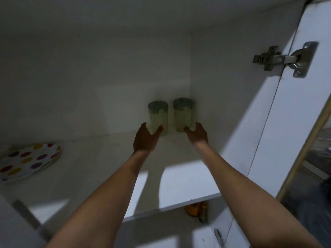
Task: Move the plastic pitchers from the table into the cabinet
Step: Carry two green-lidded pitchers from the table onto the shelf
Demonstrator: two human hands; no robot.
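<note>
Two pale green plastic pitchers with darker green lids stand upright side by side at the back right corner of the white cabinet shelf (179, 179). My left hand (146, 138) wraps its fingers and thumb around the base of the left pitcher (158, 116). My right hand (197, 134) cups the base of the right pitcher (183, 114), thumb on its front. Both arms reach in from below.
A white plate with coloured dots (28, 161) lies on the shelf at the left. The open cabinet door (279, 104) with its metal hinge (284, 59) stands at the right. Below the shelf sit an orange container (192, 209) and a small bottle.
</note>
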